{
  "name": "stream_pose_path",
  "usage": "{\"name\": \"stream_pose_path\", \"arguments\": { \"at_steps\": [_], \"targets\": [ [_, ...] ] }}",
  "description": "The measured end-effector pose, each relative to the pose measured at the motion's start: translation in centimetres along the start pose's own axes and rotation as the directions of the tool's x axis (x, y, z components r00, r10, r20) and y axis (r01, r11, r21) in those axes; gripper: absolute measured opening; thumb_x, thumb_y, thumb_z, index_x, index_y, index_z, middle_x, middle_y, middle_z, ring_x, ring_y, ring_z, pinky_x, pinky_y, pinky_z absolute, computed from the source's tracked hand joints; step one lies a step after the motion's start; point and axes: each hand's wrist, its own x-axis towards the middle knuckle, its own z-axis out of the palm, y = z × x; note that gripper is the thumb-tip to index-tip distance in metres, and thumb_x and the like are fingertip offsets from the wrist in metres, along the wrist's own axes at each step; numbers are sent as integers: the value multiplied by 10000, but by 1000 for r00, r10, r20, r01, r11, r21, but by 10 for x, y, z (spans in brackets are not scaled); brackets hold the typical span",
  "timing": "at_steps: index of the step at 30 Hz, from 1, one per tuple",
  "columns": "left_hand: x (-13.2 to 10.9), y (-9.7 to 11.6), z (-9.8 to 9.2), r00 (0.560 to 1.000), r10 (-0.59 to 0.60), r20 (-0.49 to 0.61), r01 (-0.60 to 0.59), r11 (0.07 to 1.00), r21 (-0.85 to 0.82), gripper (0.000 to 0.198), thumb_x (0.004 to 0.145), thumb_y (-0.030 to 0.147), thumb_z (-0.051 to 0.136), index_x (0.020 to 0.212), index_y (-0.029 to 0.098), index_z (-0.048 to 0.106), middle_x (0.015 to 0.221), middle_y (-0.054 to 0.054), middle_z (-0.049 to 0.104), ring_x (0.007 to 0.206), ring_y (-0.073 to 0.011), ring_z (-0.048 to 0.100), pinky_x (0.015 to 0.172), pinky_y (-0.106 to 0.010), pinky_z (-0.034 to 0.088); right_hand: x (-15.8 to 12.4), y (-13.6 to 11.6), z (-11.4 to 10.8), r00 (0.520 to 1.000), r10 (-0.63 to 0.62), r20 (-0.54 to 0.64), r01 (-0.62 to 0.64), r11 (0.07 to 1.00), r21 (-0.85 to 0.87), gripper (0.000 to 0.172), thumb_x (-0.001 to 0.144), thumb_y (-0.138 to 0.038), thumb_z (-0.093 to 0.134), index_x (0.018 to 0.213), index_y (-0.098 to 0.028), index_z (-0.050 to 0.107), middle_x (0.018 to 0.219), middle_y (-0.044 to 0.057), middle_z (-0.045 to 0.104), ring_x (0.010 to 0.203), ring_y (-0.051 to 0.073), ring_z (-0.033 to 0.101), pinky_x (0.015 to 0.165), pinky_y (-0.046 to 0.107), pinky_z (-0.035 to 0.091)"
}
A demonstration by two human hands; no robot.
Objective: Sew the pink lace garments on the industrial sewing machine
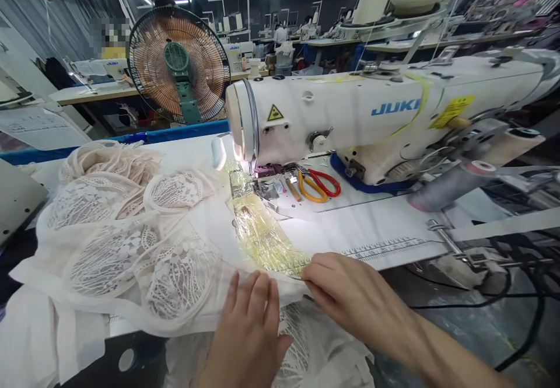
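Observation:
A cream bra with lace cups (179, 277) lies spread along the front edge of the sewing table. My left hand (249, 329) rests on its side band, the fingers stretched out flat over the cloth. At the tip of that band, my right hand (350, 294) is closed in a pinch, thumb under and fingers on top. Just behind the band, yellowish clear film (266, 236) covers the table and runs up to the sewing machine's needle area (251, 172). More lace fabric (293, 341) hangs below, between my hands, partly hidden.
The white sewing machine (341, 108) spans the back right. Red- and orange-handled scissors (317, 185) lie on its bed. More bras (109, 166) are heaped at left. A printed ruler (376, 249) runs along the front edge. A thread cone (455, 185) is at right, a fan (149, 67) behind.

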Motion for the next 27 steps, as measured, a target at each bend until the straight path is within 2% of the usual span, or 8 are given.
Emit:
{"name": "stream_pose_path", "arguments": {
  "at_steps": [3,8,13,17,21,23,25,27],
  "targets": [
    [3,6,2,999,11,-48,-12,1000,-14,515,818,468,533,1130,62,582,1118,-180,606,1068,-309,543,868,-449,478,6,0,6,1000,-22,-13,22,998,60,169,821,-81,473,762,-183,594,750,18,577,716,162,528,593,252,342],
    [2,17,10,992,-83,-92,79,996,-41,415,819,424,539,1183,225,551,1117,-148,593,1072,-312,537,853,-524,461,14,-4,14,999,-46,-14,47,993,107,147,828,-119,477,760,-180,592,753,16,581,709,159,520,587,255,334],
    [1,27,28,951,-220,-219,198,973,-120,331,822,439,495,1090,272,595,1116,-131,561,1094,-307,500,887,-551,412,17,-4,16,997,-77,-9,78,994,83,141,818,-111,488,728,-180,571,741,10,573,702,154,513,572,255,318],
    [2,28,33,959,-212,-186,198,976,-91,377,806,398,524,1161,278,562,1126,-138,543,1103,-310,485,907,-556,389,9,5,12,996,-90,22,89,995,44,150,830,-123,508,695,-174,550,731,9,565,688,155,512,570,259,317],
    [3,26,23,970,-195,-143,186,980,-76,419,784,393,569,1189,284,546,1119,-131,551,1097,-308,490,906,-548,391,-7,16,1,996,-49,77,52,998,-30,162,791,-58,513,698,-179,566,720,9,571,677,168,528,559,270,315],
    [5,25,18,975,-194,-107,186,979,-79,432,792,415,566,1203,287,534,1140,-128,551,1114,-310,481,919,-563,369,-14,21,-3,997,-28,70,31,999,-35,166,792,-54,507,719,-180,586,731,16,578,692,177,538,578,276,334],
    [7,26,14,982,-170,-88,163,984,-76,434,819,444,529,1206,248,536,1167,-129,550,1128,-312,473,935,-569,346,-18,23,-4,999,-27,47,27,1000,-9,165,809,-67,496,753,-179,603,745,23,581,711,182,543,609,282,356],
    [10,27,12,989,-96,-109,90,994,-57,433,858,432,471,1181,157,555,1164,-140,563,1117,-299,487,932,-515,370,-17,23,-3,999,-33,24,32,999,23,167,822,-75,486,777,-180,609,753,25,580,719,182,541,622,283,364]
  ]
}}
